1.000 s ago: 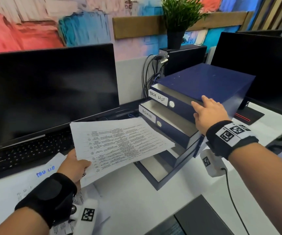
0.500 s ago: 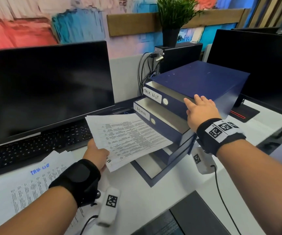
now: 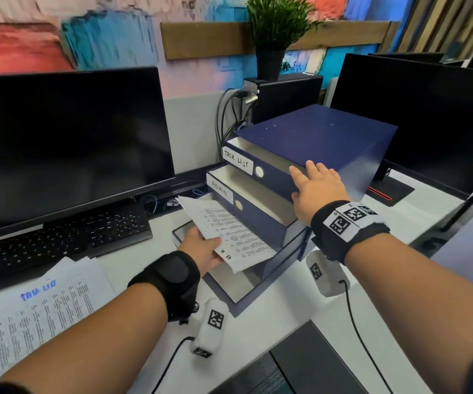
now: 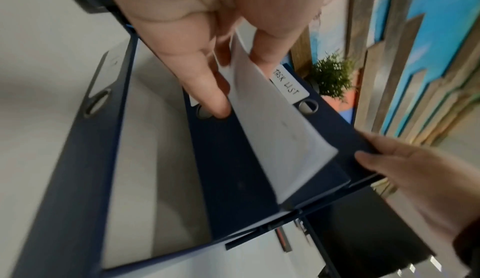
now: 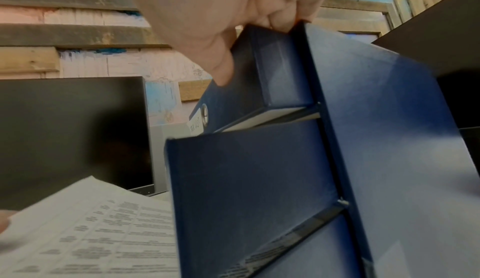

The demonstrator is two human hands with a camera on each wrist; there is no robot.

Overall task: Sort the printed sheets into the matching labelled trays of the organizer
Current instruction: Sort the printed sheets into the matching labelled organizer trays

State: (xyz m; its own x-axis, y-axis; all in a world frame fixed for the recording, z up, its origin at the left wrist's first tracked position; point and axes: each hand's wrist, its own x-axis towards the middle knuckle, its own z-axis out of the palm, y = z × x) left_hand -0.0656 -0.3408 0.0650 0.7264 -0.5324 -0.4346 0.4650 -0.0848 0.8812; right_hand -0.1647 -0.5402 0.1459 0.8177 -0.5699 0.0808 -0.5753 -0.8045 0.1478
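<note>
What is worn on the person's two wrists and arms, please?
Left wrist: a plain black strap. Right wrist: a black strap with a white band of square black codes. Under each hangs a white camera pod bearing a code, with a black cable. Both forearms are bare.

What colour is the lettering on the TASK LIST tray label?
Black handwriting on a white label, clearest in the head view.

Blue organizer [image 3: 323,132] stands on the bench, its trays pulled out stepwise: top labelled TASK LIST [image 3: 236,164], next ADMIN [image 3: 220,191]. Printed sheets [image 3: 229,231] tilt at the ADMIN tray's front. More sheets [image 3: 36,311], headed in blue, lie flat at left.
</note>
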